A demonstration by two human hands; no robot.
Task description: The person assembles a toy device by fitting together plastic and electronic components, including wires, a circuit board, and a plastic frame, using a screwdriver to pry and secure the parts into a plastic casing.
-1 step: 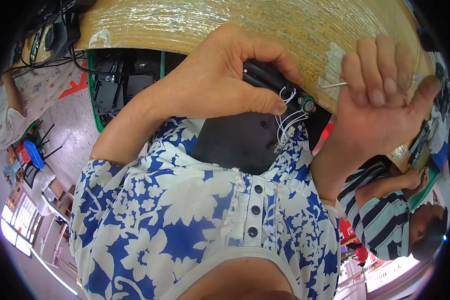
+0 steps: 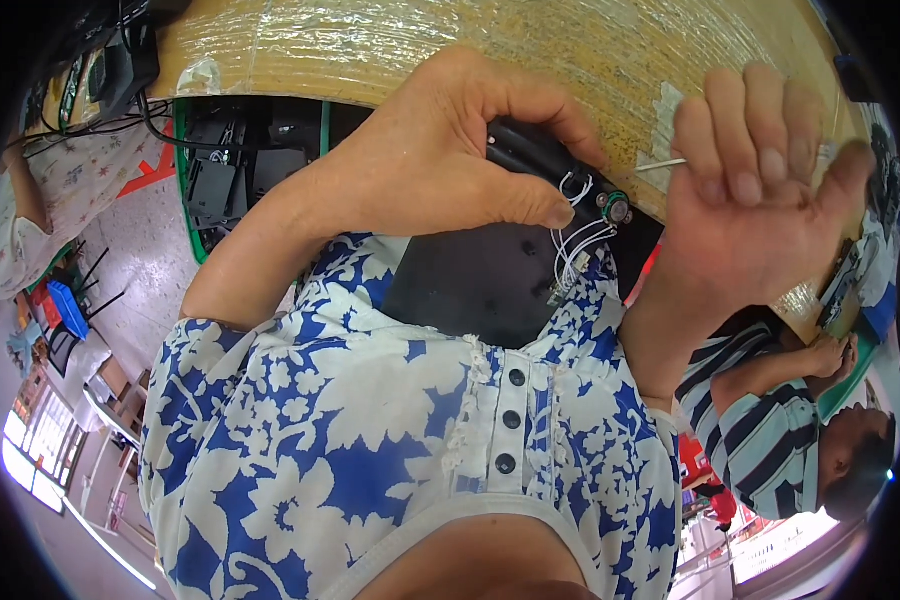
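Observation:
My left hand is closed round a black plastic housing, thumb on the near side and fingers on the far side. At the housing's right end sits a small round part with a green ring. Thin white wires loop from beside my left thumb down to small connectors. My right hand is raised to the right of the housing, apart from it, palm showing and thumb out. Its fingers curl over a thin pale stick, whose end points left toward the housing. A dark flat surface lies below the housing.
A table under clear plastic film stretches along the far side. Left of my forearm, a green-edged bin holds black plastic parts. Black cables hang at the far left. A person in a striped shirt works at the right.
My right hand, with the pale stick, has shifted slightly up and to the left. My left hand and the housing stay where they were.

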